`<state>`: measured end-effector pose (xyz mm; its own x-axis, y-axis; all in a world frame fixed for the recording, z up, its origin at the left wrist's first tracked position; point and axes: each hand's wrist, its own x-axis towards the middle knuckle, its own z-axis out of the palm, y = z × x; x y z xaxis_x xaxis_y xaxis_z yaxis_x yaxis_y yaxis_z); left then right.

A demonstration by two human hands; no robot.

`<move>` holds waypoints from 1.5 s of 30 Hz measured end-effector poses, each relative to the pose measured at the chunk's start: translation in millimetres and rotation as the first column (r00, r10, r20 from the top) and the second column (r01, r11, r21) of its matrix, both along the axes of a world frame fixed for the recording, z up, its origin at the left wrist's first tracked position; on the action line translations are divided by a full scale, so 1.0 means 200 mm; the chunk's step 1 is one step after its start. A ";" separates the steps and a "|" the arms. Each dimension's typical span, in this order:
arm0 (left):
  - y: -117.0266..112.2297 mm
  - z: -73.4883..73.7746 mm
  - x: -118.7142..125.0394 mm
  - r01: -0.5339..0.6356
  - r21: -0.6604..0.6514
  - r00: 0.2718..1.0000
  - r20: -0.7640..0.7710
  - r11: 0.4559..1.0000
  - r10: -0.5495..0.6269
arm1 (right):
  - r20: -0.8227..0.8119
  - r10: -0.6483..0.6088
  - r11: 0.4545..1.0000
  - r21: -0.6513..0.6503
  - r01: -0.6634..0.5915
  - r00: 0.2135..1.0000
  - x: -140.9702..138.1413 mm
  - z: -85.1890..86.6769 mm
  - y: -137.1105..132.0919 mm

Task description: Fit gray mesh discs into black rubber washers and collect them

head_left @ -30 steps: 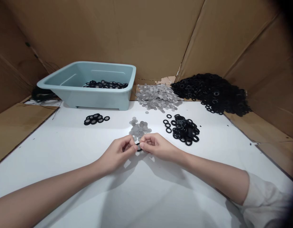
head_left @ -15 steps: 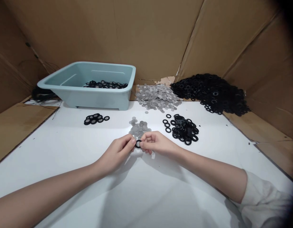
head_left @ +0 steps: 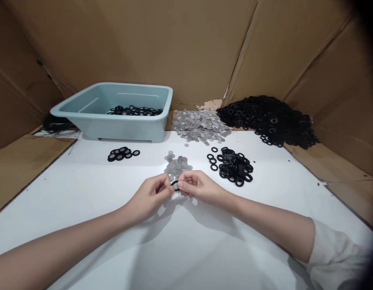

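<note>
My left hand (head_left: 150,195) and my right hand (head_left: 198,186) meet at the middle of the white sheet (head_left: 83,193). Both pinch one small black ring (head_left: 175,185) between their fingertips. Just beyond the fingers lies a small heap of grey round discs (head_left: 177,164). A small pile of black rings (head_left: 233,165) sits to the right of that heap, close to my right hand. Another little cluster of black rings (head_left: 122,153) lies to the left.
A pale blue tub (head_left: 114,117) with black rings inside stands at the back left. A large heap of grey discs (head_left: 200,125) and a big mound of black rings (head_left: 269,119) lie at the back. Cardboard walls (head_left: 186,44) enclose the area.
The ring has turned between my fingertips, from face-on to more edge-on. Both hands stay together at about the same spot.
</note>
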<state>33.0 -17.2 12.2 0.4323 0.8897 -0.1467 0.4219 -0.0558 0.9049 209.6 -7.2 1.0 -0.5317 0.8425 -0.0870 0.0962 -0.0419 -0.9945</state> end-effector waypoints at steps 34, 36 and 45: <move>-0.01 -0.01 0.02 -0.092 -0.088 0.972 0.210 0.992 0.108 | -0.183 -0.115 0.960 0.232 0.156 0.976 -0.05 -0.05 -0.04; -0.01 -0.02 0.02 -0.121 -0.083 0.968 0.212 0.989 0.136 | -0.179 -0.106 0.964 0.223 0.145 0.978 -0.06 -0.06 -0.04; -0.01 -0.01 0.02 -0.048 -0.072 0.977 0.205 0.996 0.062 | -0.038 -0.077 0.964 0.254 0.084 0.996 -0.04 -0.02 -0.04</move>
